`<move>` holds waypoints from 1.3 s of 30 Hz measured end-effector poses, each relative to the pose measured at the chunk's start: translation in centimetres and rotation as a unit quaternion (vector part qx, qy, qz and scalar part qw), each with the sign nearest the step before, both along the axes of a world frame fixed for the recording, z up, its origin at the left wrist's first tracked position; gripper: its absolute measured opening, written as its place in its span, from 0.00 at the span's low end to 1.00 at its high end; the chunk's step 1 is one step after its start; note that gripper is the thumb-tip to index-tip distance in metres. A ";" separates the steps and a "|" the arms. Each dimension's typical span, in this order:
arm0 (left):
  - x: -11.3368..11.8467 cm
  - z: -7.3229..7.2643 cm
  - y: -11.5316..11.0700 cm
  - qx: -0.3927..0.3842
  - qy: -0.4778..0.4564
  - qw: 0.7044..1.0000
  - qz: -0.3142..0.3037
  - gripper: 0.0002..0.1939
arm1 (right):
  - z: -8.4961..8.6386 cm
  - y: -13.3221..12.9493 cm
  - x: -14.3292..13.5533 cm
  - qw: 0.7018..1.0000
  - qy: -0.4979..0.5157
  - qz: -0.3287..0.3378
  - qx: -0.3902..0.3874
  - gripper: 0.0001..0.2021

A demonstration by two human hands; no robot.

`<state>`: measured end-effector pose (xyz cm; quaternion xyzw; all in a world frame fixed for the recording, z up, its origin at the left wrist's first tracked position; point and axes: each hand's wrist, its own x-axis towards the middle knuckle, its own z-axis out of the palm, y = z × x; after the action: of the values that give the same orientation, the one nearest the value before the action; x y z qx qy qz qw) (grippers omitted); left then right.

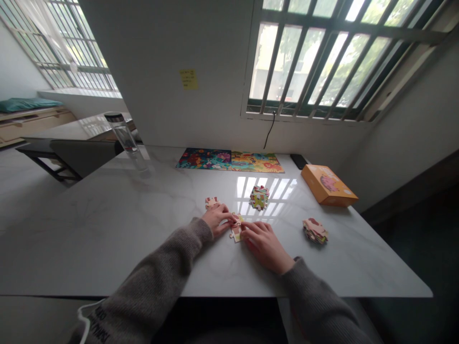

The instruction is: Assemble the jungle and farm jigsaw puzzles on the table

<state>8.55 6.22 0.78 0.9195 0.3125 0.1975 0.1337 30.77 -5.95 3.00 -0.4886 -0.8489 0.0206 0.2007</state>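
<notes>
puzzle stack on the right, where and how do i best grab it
Probably pinch the stack low across its left and right edges, coming from the near side, since the orange box stands beyond it. The pieces look loosely piled, with uneven edges jutting out, so holding only the top piece would likely leave the rest behind.

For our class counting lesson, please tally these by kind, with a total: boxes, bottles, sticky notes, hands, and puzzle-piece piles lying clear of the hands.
Box: 1
Bottle: 1
Sticky note: 1
Left hand, right hand: 2
Far pile, right pile: 2
Total: 7
</notes>
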 end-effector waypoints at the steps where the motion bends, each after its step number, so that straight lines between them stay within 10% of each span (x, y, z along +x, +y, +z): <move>1: -0.1 0.1 0.0 -0.004 0.000 1.000 -0.001 0.12 | 0.0 0.0 0.0 1.000 0.000 0.001 0.002 0.08; 23: 0.3 -0.4 1.7 0.077 0.007 0.987 0.141 0.11 | -0.2 -0.2 -0.4 0.999 0.034 0.025 -0.011 0.09; 39: -2.0 -0.1 3.4 0.056 0.028 0.986 0.154 0.11 | -0.4 9.9 7.0 0.983 0.001 -0.174 0.051 0.20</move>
<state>6.59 9.61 0.64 0.8716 0.4422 0.2072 0.0417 37.76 3.97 2.61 -0.6183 -0.7505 -0.0572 0.2264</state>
